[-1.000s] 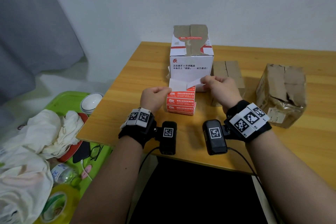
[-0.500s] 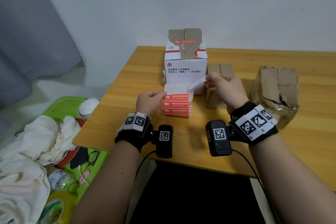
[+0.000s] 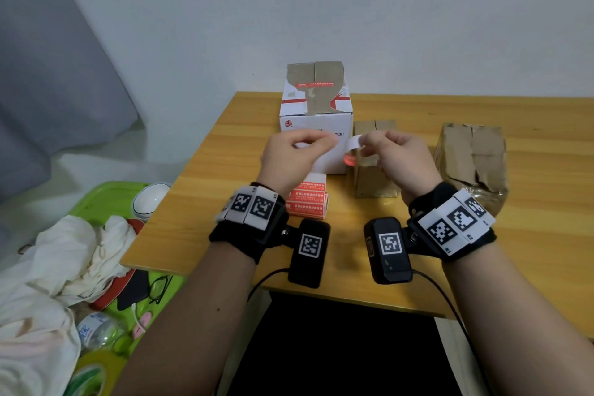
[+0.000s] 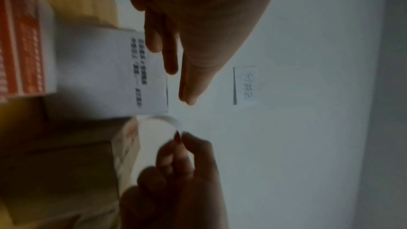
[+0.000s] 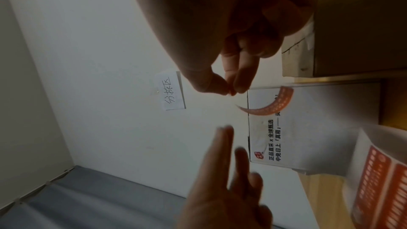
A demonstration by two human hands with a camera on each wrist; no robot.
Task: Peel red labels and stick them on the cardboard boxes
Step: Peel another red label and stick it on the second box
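Note:
My right hand point(image 3: 363, 143) pinches one end of a peeled red label point(image 3: 352, 151) between thumb and fingers. The label curls in the air in front of the white printed box point(image 3: 316, 119), its red face plain in the right wrist view point(image 5: 270, 105). My left hand point(image 3: 316, 141) hovers just left of it, fingers straight and holding nothing point(image 4: 185, 76). Below the left hand the stack of red labels point(image 3: 307, 201) lies on the table with its white backing strip turned up. A small cardboard box point(image 3: 374, 177) stands behind the right hand, and a crumpled brown box point(image 3: 471, 164) to its right.
The wooden table point(image 3: 205, 202) ends at its left edge beside my left wrist. On the floor to the left, a green tray point(image 3: 106, 199) holds a white bowl point(image 3: 149, 202), glasses and crumpled cloth point(image 3: 64, 260). A handwritten paper note point(image 5: 172, 91) hangs on the wall.
My right hand has pulled the label free of the backing and lifted it. My left hand has left the label stack and risen beside the right hand.

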